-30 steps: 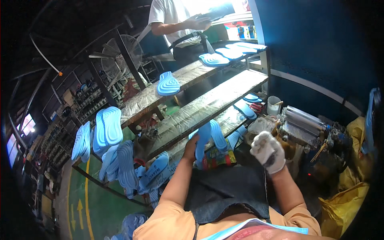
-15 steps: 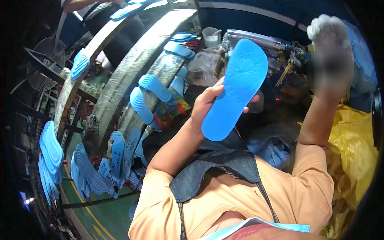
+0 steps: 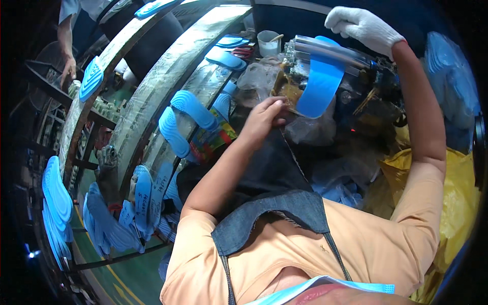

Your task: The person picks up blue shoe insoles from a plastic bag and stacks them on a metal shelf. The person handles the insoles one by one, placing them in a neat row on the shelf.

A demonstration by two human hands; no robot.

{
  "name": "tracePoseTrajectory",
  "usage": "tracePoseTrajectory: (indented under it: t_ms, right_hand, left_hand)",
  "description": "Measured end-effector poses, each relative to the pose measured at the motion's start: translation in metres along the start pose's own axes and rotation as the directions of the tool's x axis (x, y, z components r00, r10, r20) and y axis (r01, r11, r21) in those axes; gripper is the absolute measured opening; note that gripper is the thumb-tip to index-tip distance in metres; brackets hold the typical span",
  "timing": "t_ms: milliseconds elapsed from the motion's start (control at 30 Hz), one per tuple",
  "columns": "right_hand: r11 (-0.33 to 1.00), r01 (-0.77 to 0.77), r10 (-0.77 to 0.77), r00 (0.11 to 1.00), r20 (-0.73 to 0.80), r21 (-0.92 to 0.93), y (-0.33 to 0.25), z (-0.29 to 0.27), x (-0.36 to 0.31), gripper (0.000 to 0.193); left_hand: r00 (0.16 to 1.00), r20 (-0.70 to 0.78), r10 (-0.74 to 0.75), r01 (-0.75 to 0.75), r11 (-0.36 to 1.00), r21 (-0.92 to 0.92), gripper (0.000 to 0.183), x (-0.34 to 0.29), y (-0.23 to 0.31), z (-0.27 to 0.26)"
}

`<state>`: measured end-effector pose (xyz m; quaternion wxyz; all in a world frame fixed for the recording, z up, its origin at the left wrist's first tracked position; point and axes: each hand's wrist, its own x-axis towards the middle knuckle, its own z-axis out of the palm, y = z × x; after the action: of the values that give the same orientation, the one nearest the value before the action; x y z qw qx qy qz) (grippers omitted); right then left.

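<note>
A smooth blue shoe insole [image 3: 321, 86] lies with its far end at a shiny metal roller [image 3: 353, 57], its near end curving down toward me. Beside that near end is my bare left hand [image 3: 264, 118], a small gap away, fingers curled in with the thumb against them; whether anything is in them is hidden. My right hand [image 3: 360, 29], in a white knitted glove, is raised just beyond the roller. Its fingers are bent inward and no object shows in them. A brownish surface [image 3: 291, 92] lies between the left hand and the roller.
On the left, curved wrapped rails [image 3: 168, 81] carry several blue ridged insoles [image 3: 193, 109]. A white cup [image 3: 268, 44] with a stick stands beyond the clear plastic bags [image 3: 256, 79]. Yellow sacking [image 3: 457, 198] hangs at right. Another person's arm [image 3: 66, 46] reaches in at upper left.
The insole has gone from my left hand to the roller. The left hand has drawn slightly nearer and curled. My gloved right hand has swung left over the roller.
</note>
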<state>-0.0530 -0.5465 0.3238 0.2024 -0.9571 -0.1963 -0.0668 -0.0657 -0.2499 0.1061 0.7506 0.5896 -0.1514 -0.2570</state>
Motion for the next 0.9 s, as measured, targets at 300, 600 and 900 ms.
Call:
tracePoseTrajectory:
  t_ms: [300,600,900]
  right_hand:
    - [0.898,-0.439,0.357,0.764,0.538,0.026,0.025,0.012,0.059,0.027]
    - [0.946,-0.254,0.28,0.953,0.111,-0.203,0.036,0.001,0.069,0.028]
    - [0.899,0.246,-0.197,0.966,-0.167,0.363,-0.108,-0.028,0.187,0.041]
  left_hand:
    - [0.657,-0.507,0.558,0.494,0.189,0.849,0.054,-0.009,-0.021,-0.169]
    - [0.649,-0.646,0.402,0.615,0.223,0.757,0.083,0.011,-0.036,-0.197]
    - [0.647,-0.646,0.405,0.615,0.223,0.756,0.083,0.006,-0.042,-0.204]
